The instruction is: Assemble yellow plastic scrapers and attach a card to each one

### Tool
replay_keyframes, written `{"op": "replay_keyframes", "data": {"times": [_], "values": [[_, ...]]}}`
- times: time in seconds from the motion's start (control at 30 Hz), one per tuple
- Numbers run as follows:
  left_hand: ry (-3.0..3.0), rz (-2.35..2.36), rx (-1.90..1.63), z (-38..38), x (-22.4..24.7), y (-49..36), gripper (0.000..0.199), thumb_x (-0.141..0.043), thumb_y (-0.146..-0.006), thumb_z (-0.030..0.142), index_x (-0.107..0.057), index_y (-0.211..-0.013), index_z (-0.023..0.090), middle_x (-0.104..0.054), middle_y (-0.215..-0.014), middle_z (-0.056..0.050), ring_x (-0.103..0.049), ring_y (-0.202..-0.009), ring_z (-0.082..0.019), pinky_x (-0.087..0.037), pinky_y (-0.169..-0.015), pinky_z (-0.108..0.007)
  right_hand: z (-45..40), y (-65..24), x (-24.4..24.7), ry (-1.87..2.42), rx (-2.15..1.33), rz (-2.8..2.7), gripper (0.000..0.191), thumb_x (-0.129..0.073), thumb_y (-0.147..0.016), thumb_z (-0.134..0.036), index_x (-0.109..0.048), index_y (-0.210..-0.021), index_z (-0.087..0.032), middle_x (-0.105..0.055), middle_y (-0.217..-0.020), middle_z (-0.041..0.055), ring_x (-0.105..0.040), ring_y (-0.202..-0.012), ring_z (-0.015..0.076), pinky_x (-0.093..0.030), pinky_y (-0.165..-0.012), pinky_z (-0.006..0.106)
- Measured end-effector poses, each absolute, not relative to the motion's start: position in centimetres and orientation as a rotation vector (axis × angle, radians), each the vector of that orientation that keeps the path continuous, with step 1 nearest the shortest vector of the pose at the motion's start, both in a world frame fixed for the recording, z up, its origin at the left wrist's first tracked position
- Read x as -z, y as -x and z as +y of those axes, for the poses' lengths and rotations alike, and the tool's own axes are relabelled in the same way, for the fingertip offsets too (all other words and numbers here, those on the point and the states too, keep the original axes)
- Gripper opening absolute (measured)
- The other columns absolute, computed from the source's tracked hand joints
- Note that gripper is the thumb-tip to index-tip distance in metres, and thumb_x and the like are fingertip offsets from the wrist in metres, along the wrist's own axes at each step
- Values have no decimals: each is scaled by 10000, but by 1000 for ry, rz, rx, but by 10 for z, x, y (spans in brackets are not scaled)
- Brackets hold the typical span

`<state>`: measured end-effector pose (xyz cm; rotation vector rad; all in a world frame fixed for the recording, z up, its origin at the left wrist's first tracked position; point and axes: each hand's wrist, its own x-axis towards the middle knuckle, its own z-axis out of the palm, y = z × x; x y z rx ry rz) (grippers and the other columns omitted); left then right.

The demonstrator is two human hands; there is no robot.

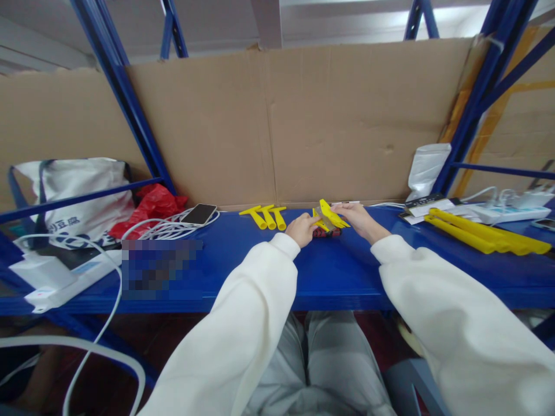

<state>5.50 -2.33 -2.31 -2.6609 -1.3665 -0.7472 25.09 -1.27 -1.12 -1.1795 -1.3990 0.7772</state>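
Over the blue table, my left hand and my right hand meet around a yellow plastic piece with pointed ends. A greyish-brown strip lies across it near my left fingertips. My left fingers are closed at its left side; my right fingers pinch its right side. Just under the piece rests a dark red and black patterned object, partly hidden, its kind unclear. To the left of my left hand, several yellow T-shaped pieces lie in a row.
Long yellow tubes lie at the right, near a white power strip. On the left are a phone, coiled white cables, a red plastic bag, a cloth bag and another power strip. Cardboard stands behind.
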Motion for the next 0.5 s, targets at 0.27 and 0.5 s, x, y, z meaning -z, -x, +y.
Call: {"op": "replay_keyframes", "data": {"times": [0.27,0.5], "values": [[2663,-1389,820,-22,23,-57,440,-556,-922,167,-581,-1361,159,-661,-1253,-125,-622,-1189,-231,-474,-1028,-325,-15,-245,13,1171,-748,-1422,133,-745,-641,-304,-706,-609,-181,-750,-826,53,-647,-779,170,-505,-761,298],[2741,-1323,1022,-19,25,-57,532,-590,-880,113,-525,-1408,133,-618,-1386,-143,-569,-1301,-233,-444,-1101,-366,-17,-238,14,1120,-691,-1477,129,-751,-613,-302,-699,-587,-186,-746,-901,66,-661,-856,198,-504,-875,349]]}}
